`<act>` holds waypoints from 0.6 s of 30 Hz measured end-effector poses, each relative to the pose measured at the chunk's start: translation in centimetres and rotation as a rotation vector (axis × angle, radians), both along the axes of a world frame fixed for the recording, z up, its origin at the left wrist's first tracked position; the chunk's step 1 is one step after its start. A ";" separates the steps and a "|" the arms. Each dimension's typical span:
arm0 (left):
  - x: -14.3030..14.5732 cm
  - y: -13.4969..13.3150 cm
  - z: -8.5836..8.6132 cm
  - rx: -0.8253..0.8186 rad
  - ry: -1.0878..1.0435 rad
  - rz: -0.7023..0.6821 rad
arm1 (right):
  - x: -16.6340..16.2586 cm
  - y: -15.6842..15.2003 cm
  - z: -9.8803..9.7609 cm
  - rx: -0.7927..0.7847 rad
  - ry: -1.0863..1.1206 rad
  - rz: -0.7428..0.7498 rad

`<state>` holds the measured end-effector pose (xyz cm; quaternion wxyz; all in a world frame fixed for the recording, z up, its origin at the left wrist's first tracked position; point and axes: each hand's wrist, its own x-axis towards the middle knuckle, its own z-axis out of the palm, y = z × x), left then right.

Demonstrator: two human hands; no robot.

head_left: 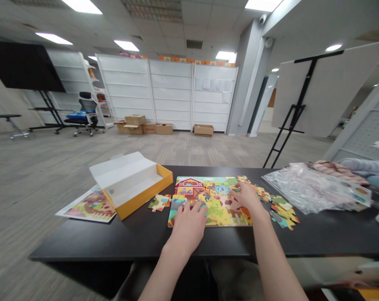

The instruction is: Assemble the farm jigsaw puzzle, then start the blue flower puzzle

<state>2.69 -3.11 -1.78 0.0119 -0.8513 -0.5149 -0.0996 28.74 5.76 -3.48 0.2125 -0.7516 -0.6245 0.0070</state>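
Observation:
A colourful farm jigsaw puzzle point(208, 200) with a red barn lies on the black table point(145, 234). My left hand point(188, 223) rests palm down on its near left part, fingers flat and together. My right hand point(246, 196) lies on the puzzle's right side, fingers stretched out over the pieces. Loose puzzle pieces point(282, 211) are scattered right of the puzzle, beside my right hand. A small joined cluster of pieces point(160, 202) lies to the puzzle's left.
An open yellow box point(133, 184) with a white lid stands at the left, next to a printed picture sheet point(90, 207) overhanging the table edge. Crumpled clear plastic bags point(315, 188) and fabric lie at the right. Behind are an easel, cardboard boxes and a chair.

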 end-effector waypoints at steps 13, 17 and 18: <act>-0.1 -0.3 0.8 -0.022 -0.041 0.003 | -7.5 2.8 0.7 -0.056 0.015 0.410; -0.1 -0.4 0.9 -0.028 -0.038 0.004 | -7.0 2.7 0.3 -0.072 0.028 0.419; -0.1 -0.5 0.9 -0.029 -0.037 0.003 | -6.9 2.7 0.3 -0.066 0.033 0.418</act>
